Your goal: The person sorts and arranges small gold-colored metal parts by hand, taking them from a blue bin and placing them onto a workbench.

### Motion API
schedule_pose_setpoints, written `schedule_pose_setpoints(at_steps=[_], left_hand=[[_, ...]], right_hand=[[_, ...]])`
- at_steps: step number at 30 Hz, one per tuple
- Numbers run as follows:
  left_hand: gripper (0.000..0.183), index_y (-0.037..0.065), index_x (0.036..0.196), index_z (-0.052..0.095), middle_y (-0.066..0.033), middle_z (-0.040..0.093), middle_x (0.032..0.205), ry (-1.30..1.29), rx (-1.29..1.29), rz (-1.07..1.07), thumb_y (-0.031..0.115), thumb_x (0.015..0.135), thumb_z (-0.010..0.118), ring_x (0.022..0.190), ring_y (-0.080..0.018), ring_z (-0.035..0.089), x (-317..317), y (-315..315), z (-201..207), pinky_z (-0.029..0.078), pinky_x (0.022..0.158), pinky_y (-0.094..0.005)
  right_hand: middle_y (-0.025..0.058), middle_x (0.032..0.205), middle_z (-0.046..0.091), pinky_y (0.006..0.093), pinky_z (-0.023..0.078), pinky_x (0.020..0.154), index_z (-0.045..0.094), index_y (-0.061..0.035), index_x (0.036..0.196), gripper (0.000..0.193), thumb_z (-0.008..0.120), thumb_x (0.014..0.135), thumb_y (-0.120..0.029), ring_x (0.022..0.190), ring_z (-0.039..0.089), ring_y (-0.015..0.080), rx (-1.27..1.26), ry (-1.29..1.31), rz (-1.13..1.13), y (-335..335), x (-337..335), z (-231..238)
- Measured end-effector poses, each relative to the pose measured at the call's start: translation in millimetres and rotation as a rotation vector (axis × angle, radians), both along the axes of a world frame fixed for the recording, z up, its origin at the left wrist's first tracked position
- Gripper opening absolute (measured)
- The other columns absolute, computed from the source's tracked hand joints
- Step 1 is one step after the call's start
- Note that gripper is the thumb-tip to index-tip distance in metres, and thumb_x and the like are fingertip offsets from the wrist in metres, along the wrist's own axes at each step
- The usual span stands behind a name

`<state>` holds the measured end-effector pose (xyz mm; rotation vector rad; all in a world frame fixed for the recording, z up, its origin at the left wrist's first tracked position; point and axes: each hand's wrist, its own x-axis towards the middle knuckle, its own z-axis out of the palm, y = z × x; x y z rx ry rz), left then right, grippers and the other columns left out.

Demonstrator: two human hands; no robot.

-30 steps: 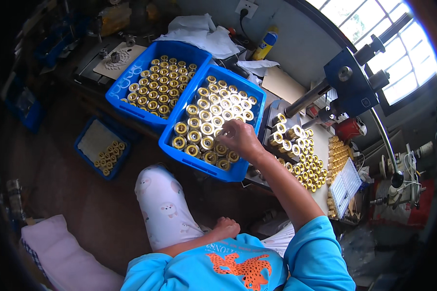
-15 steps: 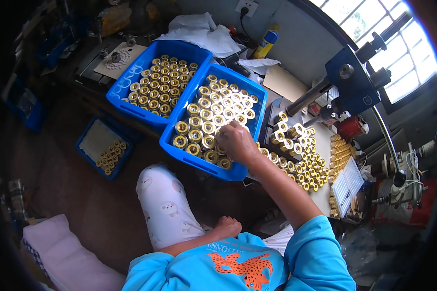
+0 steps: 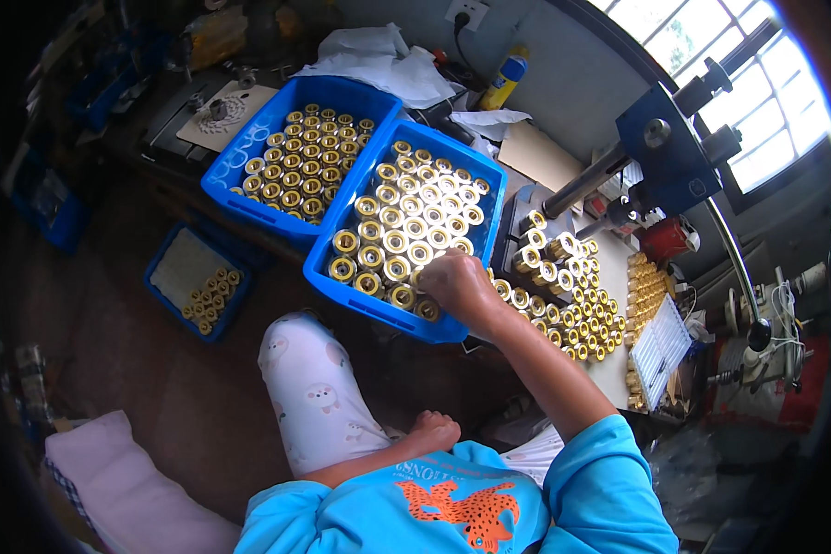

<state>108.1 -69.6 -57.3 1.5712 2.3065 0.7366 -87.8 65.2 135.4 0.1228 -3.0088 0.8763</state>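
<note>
My right hand [image 3: 459,284] is over the near right corner of a blue plastic bin [image 3: 360,294], its fingers curled down among brass-coloured ring-shaped metal fittings [image 3: 395,242]. The fingertips are hidden beneath the hand, so what they grip cannot be made out. These fittings stand upright in close rows, hollow ends up. My left hand [image 3: 433,431] rests closed at my lap, well away from the bins, with nothing seen in it.
Left of this bin stands another blue bin [image 3: 214,185] of similar fittings. More fittings [image 3: 577,319] crowd the bench at right, beside a lever press [image 3: 669,138]. A smaller blue bin [image 3: 163,286] sits lower left. White paper [image 3: 379,60] lies behind.
My right hand has moved slightly right and toward me, uncovering fittings beyond it. My left hand stays where it was.
</note>
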Motion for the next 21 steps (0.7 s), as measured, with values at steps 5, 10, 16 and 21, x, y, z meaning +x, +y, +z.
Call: schedule_pose_setpoints(at_steps=[5,10,16,21], left_hand=[[0.014,0.007,0.068,0.069,-0.0119,0.066,0.070,0.006,-0.035,-0.012,0.019,0.067,0.062,0.068,-0.0274,0.067,-4,-2,5,0.050,0.057,-0.0427],[0.016,0.006,0.074,0.070,-0.0127,0.068,0.076,-0.012,-0.117,-0.038,0.019,0.073,0.060,0.074,-0.0292,0.068,-7,-3,14,0.052,0.063,-0.0445],[0.018,0.007,0.082,0.069,-0.0138,0.070,0.084,-0.114,-0.189,-0.153,0.019,0.080,0.057,0.081,-0.0303,0.069,-14,-3,17,0.052,0.068,-0.0479],[0.021,0.004,0.089,0.067,-0.0173,0.070,0.089,-0.091,-0.269,-0.214,0.021,0.083,0.056,0.085,-0.0339,0.070,-22,-7,33,0.055,0.070,-0.0482]], right_hand=[[0.0190,0.089,0.064,0.0436,0.052,0.076,0.069,-0.0004,0.089,0.014,0.068,0.077,-0.008,0.086,0.064,0.0384,0.036,0.032,-0.029,-8,6,-6],[0.0189,0.089,0.064,0.0447,0.052,0.077,0.067,-0.0025,0.088,0.012,0.067,0.078,-0.009,0.087,0.064,0.0376,0.060,0.137,-0.030,-2,3,0],[0.0224,0.078,0.066,0.0470,0.053,0.068,0.065,0.0001,0.073,0.010,0.067,0.073,-0.010,0.075,0.066,0.0398,0.067,0.105,-0.338,52,-59,-13],[0.0269,0.077,0.064,0.0498,0.053,0.068,0.065,0.0016,0.069,0.011,0.057,0.070,-0.007,0.075,0.064,0.0448,0.140,0.237,-0.298,54,-77,-40]])
